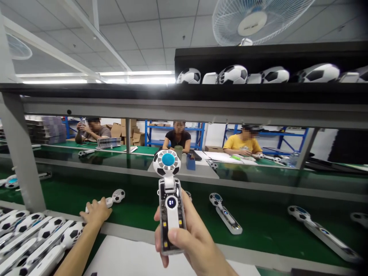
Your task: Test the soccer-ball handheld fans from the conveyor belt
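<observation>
My right hand (189, 237) grips a handheld mini fan (169, 207) upright in front of me, its thumb pressing the lower body. The fan has a soccer-ball-patterned head with a blue center, a see-through casing and a lit display that reads 01. To the left, my left hand (97, 212) is closed over the handle of a second handheld fan (118, 196), which lies on the green belt (138, 214) with its patterned head pointing away to the right. My palm hides most of that handle.
Several more fans lie on the belt, including one (225, 214) right of center and another (322, 232) farther right. A tray of packed fans (43, 234) stands at lower left. A black shelf (115, 92) crosses above. Three people sit across the belt.
</observation>
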Demonstrator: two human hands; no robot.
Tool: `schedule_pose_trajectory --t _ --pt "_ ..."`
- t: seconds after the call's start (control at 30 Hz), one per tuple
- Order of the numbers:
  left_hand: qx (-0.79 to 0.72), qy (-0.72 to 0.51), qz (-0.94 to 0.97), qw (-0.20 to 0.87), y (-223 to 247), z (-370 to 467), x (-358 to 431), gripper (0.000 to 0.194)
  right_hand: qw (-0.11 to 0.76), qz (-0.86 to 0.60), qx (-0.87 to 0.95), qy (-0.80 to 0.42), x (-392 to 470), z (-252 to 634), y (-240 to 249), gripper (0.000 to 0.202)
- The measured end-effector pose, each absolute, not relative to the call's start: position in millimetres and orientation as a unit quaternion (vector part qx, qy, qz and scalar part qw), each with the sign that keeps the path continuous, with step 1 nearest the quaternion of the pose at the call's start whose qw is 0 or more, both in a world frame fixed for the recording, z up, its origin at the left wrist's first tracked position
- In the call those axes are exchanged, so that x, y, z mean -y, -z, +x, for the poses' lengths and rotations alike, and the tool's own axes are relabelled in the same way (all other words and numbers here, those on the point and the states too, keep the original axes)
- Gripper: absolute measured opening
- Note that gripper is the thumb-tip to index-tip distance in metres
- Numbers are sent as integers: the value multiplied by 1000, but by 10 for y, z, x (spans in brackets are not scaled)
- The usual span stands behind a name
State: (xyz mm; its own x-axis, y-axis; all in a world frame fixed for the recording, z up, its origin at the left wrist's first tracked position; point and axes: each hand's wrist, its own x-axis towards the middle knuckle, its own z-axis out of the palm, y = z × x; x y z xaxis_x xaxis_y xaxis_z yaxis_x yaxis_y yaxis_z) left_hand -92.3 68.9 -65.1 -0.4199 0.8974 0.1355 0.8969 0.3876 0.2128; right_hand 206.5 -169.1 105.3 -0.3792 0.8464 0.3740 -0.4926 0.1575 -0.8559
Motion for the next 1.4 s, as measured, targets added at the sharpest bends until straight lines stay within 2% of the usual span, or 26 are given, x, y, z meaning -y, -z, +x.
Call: schedule_pose_trajectory --t 0.1,0.37,0.5,0.6,0.73,0.9,1.03,1.17,1.33,1.4 --pt "-829 -115 546 21 598 -943 -682 47 540 -171 544 -619 1705 2079 -1043 83" --pt "-803 -82 573 142 475 -963 -697 36 580 -224 542 -565 1759 2079 -1113 68" --pt "-782 -154 571 194 476 -910 -672 27 598 -232 546 -539 1780 2057 -1133 64" --pt "-746 -241 557 275 402 -804 -620 20 605 -226 544 -535 1798 2054 -1151 62" --pt "-639 -386 521 415 78 -557 -478 29 606 -230 541 -536 1807 2083 -1168 63" --pt "-484 -512 482 521 -519 -331 -139 26 609 -231 539 -534 1825 2123 -1191 57" --pt "-400 -534 490 561 -853 -267 187 40 624 -229 531 -526 1851 2124 -1212 50" --pt "-354 -545 502 571 -1066 -181 479 49 644 -246 514 -509 1872 2124 -1243 51" --pt "-318 -547 509 584 -1233 -42 738 46 640 -265 485 -534 1867 2142 -1272 20" --pt "-322 -546 502 588 -1258 7 798 44 639 -250 477 -550 1847 2155 -1256 19"
